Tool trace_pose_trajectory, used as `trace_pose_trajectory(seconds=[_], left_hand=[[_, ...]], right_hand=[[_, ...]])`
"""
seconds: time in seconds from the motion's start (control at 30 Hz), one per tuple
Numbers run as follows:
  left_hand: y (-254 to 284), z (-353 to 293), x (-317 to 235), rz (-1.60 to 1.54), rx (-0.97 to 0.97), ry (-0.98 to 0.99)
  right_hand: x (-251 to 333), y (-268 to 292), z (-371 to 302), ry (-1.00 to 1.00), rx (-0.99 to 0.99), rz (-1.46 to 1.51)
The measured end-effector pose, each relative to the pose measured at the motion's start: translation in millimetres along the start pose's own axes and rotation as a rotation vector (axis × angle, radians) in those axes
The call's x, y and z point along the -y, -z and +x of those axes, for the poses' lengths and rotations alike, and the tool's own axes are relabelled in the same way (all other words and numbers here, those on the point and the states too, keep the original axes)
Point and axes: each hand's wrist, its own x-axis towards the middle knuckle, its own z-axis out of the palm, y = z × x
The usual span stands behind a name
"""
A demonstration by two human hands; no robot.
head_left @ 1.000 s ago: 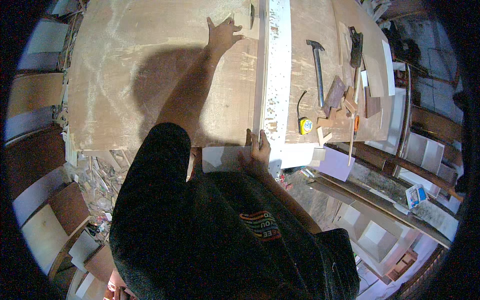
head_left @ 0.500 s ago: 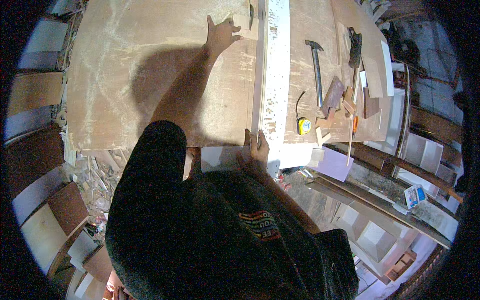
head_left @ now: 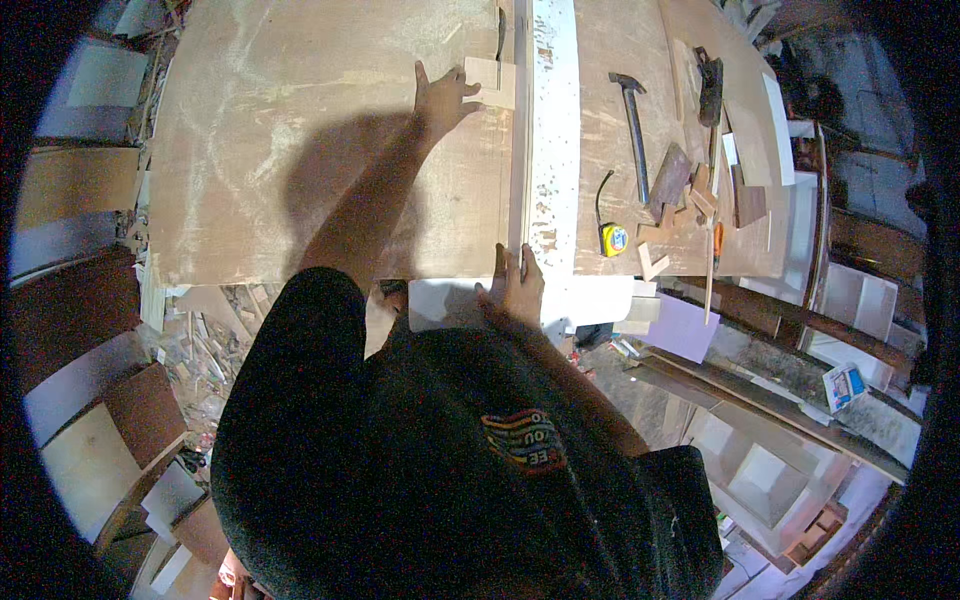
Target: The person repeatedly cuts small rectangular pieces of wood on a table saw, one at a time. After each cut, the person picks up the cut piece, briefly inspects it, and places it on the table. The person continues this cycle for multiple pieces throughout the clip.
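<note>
The left hand point(head_left: 443, 104) is spread, its fingers touching the small wooden piece point(head_left: 492, 98), which lies on the wooden tabletop point(head_left: 270, 235) just beside the long strip point(head_left: 521, 170). The right hand point(head_left: 517, 292) lies at the near end of this strip; whether it grasps, one cannot tell.

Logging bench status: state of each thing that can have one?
Left hand: fingers spread, touching pale wood piece
Right hand: at the long strip's near end
Pale wood piece: flat on tabletop, near the dark blade
Dark blade: exposed; spinning or still, can't tell
Tape measure: no tape visibly drawn out
Hammer: lying down, not held
Orange-handled tool: lying, not held
</note>
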Motion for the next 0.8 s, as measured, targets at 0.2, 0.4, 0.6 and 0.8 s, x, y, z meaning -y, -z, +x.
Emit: trace_pose_trajectory(seconds=[0.2, 0.4, 0.6, 0.8], left_hand=[[-5.2, -78.2, -31.2, 0.006, -0.004, -0.044], [5.7, -179.5, -43.2, -0.138, 0.066, 0.011], [23.0, -234.5, -110.4, -0.168, -0.192, 0.402], [19.3, -204.3, -68.2, -0.271, -0.273, 0.123]], right_hand=[[-1.6, 3.9, -2.2, 0.011, 0.037, -0.007], [-7.5, 4.3, -5.3, 0.087, -0.018, 0.054], [-2.0, 8.2, -5.0, 0.056, 0.014, 0.058], [-5.9, 10.2, -5.9, 0.099, -0.045, 0.063]])
